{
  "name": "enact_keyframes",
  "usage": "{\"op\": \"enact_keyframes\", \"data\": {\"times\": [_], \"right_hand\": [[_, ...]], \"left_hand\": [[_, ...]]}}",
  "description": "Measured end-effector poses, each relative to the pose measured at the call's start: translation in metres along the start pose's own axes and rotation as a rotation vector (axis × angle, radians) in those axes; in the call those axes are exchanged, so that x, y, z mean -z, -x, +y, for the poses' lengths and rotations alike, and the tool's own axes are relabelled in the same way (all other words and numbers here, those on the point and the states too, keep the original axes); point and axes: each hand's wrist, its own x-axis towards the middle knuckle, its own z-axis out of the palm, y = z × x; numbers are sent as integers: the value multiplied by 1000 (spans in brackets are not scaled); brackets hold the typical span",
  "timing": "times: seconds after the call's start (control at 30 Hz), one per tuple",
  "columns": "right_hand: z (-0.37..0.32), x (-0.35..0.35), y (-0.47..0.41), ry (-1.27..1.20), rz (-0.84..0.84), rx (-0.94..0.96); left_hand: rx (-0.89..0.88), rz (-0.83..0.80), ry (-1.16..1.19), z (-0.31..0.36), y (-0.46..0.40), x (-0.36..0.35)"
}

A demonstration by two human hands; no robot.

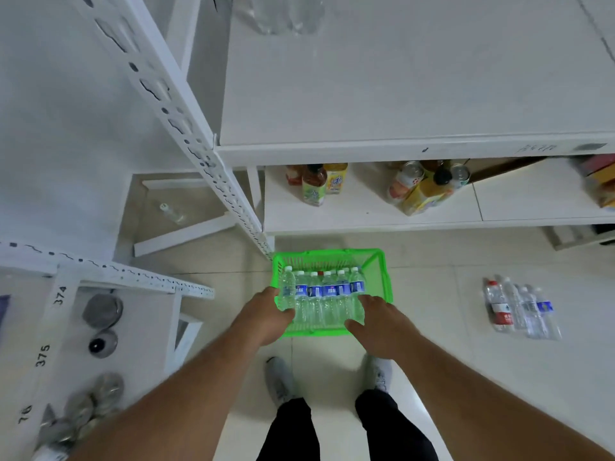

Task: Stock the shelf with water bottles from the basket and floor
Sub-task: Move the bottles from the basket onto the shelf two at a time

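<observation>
A green plastic basket (379, 271) stands on the floor below the shelf, holding a row of several clear water bottles (329, 294) with blue labels. My left hand (266, 316) grips the leftmost bottle (287, 291) of the row. My right hand (382, 322) reaches down at the right end of the row, its fingers against the rightmost bottle (357, 289); the grip is unclear. Several more bottles (519, 309) lie on the floor to the right. The wide white shelf (399, 94) above is mostly bare, with clear bottles (283, 13) at its back.
A lower shelf (366, 211) holds juice bottles and cans. A perforated white upright (186, 128) runs down beside the basket. A side rack (83, 344) at left carries cans. A small bottle (171, 212) lies on the floor behind the upright. My feet stand just behind the basket.
</observation>
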Motion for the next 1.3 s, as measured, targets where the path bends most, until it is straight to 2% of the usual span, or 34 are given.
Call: {"op": "enact_keyframes", "data": {"times": [0.17,0.33,0.77,0.97,1.3], "right_hand": [[-1,-43,-60,-159,-51,-76],[11,-94,-157,-250,-75,-101],[62,-275,-394,-499,-101,-232],[69,-320,-454,-566,-86,-219],[68,-343,-493,-621,-53,-268]], "left_hand": [[56,-16,150,-24,-62,-32],[109,12,257,-43,-143,-84],[280,143,298,-107,-350,-243],[305,152,319,-128,-406,-284],[411,227,255,-135,-442,-308]]}}
